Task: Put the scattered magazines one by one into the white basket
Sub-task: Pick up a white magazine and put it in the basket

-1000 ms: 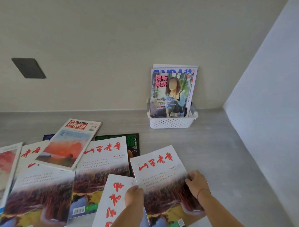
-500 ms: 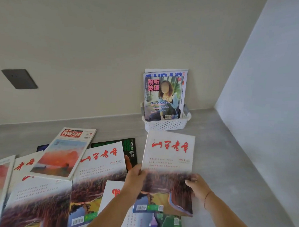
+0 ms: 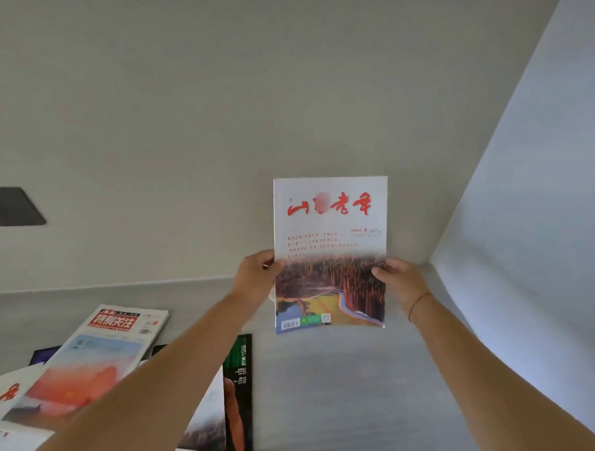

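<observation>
Grey surface (image 3: 350, 398) meets pale walls; loose magazines (image 3: 88, 369) lie at 8 o'clock. Left hand (image 3: 256, 279) and right hand (image 3: 401, 284) pinch the upright magazine (image 3: 330, 226) at mid-edges. Light, floppy, glossy: side grips suit it. Basket hidden.

Two hands (image 3: 256, 278), one held magazine (image 3: 330, 226), one wall plate (image 3: 12, 206).

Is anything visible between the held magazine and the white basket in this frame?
Cannot be judged: the basket is out of sight, apparently hidden behind the magazine, which both the left hand and the right hand hold upright. The bare surface below it shows no obstacle.
</observation>
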The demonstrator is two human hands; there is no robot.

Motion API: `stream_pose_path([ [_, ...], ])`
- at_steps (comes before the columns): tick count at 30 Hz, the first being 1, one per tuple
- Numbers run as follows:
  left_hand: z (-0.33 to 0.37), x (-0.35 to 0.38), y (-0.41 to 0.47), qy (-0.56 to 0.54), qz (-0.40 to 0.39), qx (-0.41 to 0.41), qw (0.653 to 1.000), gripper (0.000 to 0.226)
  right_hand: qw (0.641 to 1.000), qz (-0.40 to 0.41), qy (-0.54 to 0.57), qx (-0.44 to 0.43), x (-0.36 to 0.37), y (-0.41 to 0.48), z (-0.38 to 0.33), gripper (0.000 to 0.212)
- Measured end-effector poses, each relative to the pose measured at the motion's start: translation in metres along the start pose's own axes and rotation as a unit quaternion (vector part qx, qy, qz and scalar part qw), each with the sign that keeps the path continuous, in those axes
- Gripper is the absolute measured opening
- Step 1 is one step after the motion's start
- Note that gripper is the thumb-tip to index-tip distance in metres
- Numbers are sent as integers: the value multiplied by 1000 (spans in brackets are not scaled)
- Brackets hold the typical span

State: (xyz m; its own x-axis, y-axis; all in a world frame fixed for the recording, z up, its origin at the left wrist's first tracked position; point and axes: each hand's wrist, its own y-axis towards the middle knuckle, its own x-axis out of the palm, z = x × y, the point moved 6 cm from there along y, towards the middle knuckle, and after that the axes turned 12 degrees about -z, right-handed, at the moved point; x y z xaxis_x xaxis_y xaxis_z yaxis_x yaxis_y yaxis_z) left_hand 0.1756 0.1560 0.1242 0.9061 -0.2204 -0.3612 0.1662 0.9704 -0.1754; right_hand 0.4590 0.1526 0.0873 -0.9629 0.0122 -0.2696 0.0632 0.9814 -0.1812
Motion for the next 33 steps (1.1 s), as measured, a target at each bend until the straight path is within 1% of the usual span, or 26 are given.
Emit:
stream_pose_path([
  [3,21,-13,33,-16,65,9,998,13,999,34,-19,-29,-14,35,-29,5],
  [5,27,-15,52,-7,83,11,996,15,997,39,-46,-41,-15,54,-38,2],
  [7,25,-13,67,-3,86,5,996,18,996,50,-65,-41,-15,69,-37,6],
  [9,16,-9,78,9,90,-7,996,21,995,57,-72,-24,-13,80,-28,10],
  [13,-15,-1,93,9,118,-40,992,18,998,50,-40,21,-4,97,3,9],
  [19,-53,8,106,-2,158,-101,982,21,998,38,8,59,16,108,41,12],
  [23,-67,9,114,-28,171,-127,977,11,997,34,1,68,20,112,51,15],
  [27,-65,7,123,-43,175,-121,976,25,996,56,-28,69,19,116,50,17],
  [29,-66,7,128,-47,162,-127,977,24,995,64,-25,72,20,118,48,17],
  [33,-70,8,127,-54,141,-133,980,20,990,65,-106,58,24,115,42,22],
])
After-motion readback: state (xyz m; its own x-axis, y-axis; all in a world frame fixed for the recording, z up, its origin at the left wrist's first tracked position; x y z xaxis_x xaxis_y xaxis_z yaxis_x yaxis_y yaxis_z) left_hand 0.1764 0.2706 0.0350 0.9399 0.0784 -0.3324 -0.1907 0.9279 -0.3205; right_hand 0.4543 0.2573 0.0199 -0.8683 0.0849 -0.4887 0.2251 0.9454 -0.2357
